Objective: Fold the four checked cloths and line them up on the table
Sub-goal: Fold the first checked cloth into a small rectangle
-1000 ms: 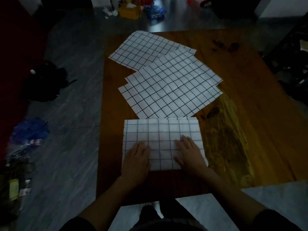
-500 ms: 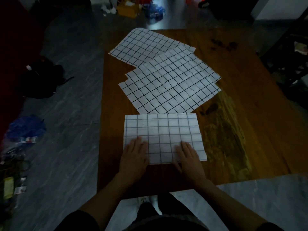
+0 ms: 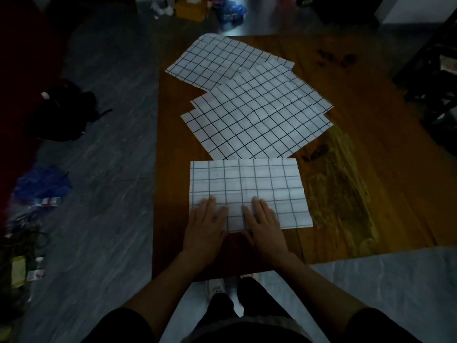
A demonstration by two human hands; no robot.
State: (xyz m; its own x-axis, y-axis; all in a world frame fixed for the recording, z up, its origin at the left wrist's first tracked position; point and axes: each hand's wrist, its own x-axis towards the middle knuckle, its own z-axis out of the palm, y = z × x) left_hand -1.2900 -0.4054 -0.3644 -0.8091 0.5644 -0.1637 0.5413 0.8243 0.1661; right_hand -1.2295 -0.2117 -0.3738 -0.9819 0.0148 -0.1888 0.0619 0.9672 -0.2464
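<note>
A white cloth with a dark check, folded into a rectangle (image 3: 249,184), lies near the front edge of the wooden table (image 3: 371,184). My left hand (image 3: 206,226) and my right hand (image 3: 264,225) rest flat on its near edge, fingers straight, side by side. Behind it lie unfolded checked cloths that overlap: two stacked at a slant (image 3: 259,120) and one further back (image 3: 222,63) reaching the table's far left corner.
The table's right half is bare wood with dark stains (image 3: 336,58) at the back. A black bag (image 3: 61,112) and blue clutter (image 3: 42,184) lie on the grey floor to the left. Boxes and bags (image 3: 195,8) stand beyond the table. A dark chair (image 3: 430,70) is at right.
Both hands slid back toward me along the folded cloth to its near edge and drew closer together. The cloths behind did not move.
</note>
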